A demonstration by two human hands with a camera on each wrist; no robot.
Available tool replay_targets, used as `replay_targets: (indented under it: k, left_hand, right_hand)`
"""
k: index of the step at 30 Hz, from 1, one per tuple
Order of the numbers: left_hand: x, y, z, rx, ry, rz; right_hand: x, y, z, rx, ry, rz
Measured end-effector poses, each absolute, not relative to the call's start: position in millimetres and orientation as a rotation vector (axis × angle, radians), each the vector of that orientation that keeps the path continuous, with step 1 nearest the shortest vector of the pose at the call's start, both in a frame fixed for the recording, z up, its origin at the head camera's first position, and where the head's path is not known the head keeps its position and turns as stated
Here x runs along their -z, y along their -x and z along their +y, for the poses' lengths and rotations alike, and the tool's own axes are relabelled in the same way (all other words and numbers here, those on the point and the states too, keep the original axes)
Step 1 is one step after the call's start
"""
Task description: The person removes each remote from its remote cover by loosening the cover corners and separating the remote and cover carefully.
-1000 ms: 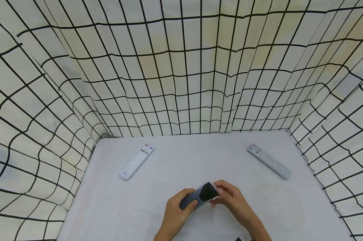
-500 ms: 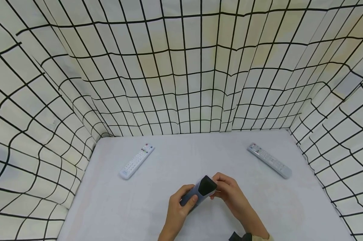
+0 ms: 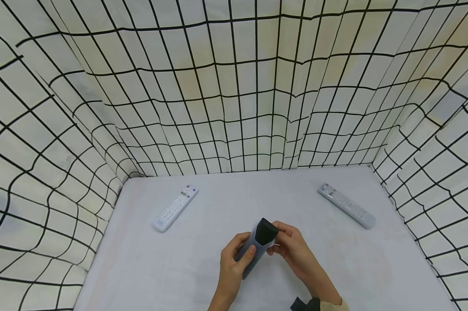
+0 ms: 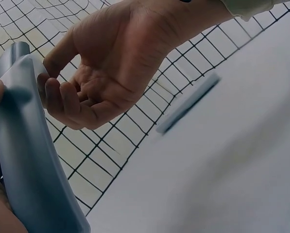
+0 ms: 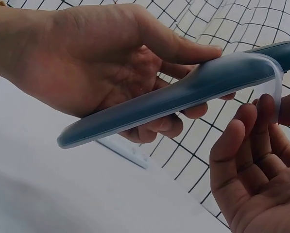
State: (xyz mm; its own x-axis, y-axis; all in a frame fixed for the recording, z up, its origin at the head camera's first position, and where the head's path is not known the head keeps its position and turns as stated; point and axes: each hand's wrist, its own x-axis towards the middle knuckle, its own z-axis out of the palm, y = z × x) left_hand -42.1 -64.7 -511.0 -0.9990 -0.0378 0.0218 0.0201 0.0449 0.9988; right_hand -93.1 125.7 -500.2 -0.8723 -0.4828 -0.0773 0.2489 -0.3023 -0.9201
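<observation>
Head view: My left grip holds the blue-grey handset above the near middle of the table, thumb laid along its body. My right grip is closed narrow at the handset's dark end. Change noted: over the last second the handset has swung round, so that the dark end points farther away from me; both grips have travelled with it. The white remote and the grey remote lie well apart on the table, unmoved.

Left wrist view: A translucent cover sheathes the handset's body. Its end flap stands off the handset, and the fingertips of my right grip meet there. Only part of my left grip shows, at the frame's edge.

Right wrist view: The left grip has the sheathed body across its fingers, thumb on top. The right grip pinches the cover's end edge, drawn down away from the handset; the dark end projects past it, bare. Assessment: the work is centred on this edge, and the swing probably gives my right grip a better angle on it. Whether the cover is going on or coming off, I cannot tell.
</observation>
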Motion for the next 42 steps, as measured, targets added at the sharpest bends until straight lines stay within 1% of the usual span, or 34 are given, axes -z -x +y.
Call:
replay_targets:
  k: [11,24,30,37,42]
  left_hand:
    - [504.6,38.3,-69.0,2.123,0.064,-2.081]
    - [503.6,35.0,-69.3,2.125,0.032,-2.064]
    - [510.1,37.5,-64.7,2.183,0.047,-2.039]
    - [517.8,43.0,-53.9,2.245,-0.024,-2.049]
    - [526.0,46.4,-53.1,2.244,-0.013,-2.049]
  right_hand:
    - [499.3,89.3,110.6,2.157,0.298,1.539]
    - [504.5,85.8,107.1,2.108,0.275,1.547]
    - [505.7,83.0,106.2,2.104,0.156,1.592]
    - [510.7,82.1,104.0,2.164,0.005,1.617]
    - [514.6,80.7,106.7,2.171,-0.093,1.649]
